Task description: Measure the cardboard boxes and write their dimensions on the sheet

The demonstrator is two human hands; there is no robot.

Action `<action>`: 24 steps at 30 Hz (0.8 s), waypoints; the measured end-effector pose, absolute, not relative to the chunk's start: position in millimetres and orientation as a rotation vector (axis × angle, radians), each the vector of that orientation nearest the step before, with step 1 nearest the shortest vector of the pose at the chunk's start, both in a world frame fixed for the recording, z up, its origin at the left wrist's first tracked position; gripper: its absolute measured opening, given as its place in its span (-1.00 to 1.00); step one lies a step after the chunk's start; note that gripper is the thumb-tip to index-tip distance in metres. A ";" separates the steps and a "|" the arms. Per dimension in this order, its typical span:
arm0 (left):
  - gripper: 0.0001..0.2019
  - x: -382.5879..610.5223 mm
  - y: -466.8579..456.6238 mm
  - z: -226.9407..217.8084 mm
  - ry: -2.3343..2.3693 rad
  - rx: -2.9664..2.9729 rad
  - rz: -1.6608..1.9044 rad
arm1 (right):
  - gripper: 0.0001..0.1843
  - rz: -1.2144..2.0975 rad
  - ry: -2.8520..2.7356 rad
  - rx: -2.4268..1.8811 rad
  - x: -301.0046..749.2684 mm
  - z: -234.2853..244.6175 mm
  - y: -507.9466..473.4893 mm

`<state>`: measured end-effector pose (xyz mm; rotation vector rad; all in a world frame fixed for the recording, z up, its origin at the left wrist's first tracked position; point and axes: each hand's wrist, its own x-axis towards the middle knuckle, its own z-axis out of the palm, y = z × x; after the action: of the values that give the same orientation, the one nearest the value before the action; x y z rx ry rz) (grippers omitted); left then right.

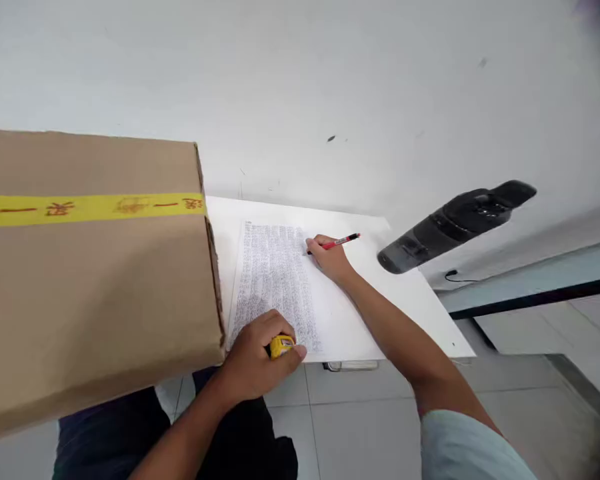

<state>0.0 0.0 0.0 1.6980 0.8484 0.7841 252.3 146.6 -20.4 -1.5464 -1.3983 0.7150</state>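
Note:
A sheet of paper [275, 280] covered in dense rows of writing lies on the white tabletop [365, 313]. My right hand [331, 259] grips a red pen [336, 243] with a black end, its tip down at the sheet's right edge. At the near edge of the table, my left hand [260, 353] is closed around a yellow tape measure [281, 345] and rests over the sheet's lower part. The fingers hide some of the tape measure and a bit of the writing.
A large cardboard box [95, 287] with yellow printed tape [95, 208] fills the left side, close to the paper. A dark cylindrical device [450, 227] stands at the table's right end. Behind is a white wall [280, 87]; below, a tiled floor [360, 427].

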 end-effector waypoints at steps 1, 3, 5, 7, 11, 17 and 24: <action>-0.86 0.3 0.6 0.3 0.847 1.702 0.786 | -0.64 0.705 -1.386 -1.546 252.6 -21.3 147.0; -0.86 0.9 1.8 0.7 0.845 1.708 0.791 | -0.64 0.694 -1.370 -1.544 253.0 -22.4 147.4; -0.86 1.5 2.6 0.9 0.843 1.714 0.799 | -0.64 0.694 -1.365 -1.544 253.0 -22.1 146.9; -0.87 1.9 3.0 0.7 0.840 1.714 0.808 | -0.64 0.708 -1.372 -1.543 252.4 -20.3 145.7; -0.86 2.3 3.3 0.3 0.843 1.700 0.807 | -0.65 0.723 -1.381 -1.546 250.8 -15.9 142.6; -0.86 2.4 2.8 0.3 0.841 1.684 0.815 | -0.61 0.709 -1.349 -1.550 249.6 -15.3 139.5; -0.86 1.7 2.3 -1.5 0.846 1.693 0.819 | -0.59 0.682 -1.318 -1.550 251.1 -17.4 141.8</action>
<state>1.7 2.3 -1.5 1.6928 0.8460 0.8194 251.1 141.8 -17.4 -1.5504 -1.3179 0.6816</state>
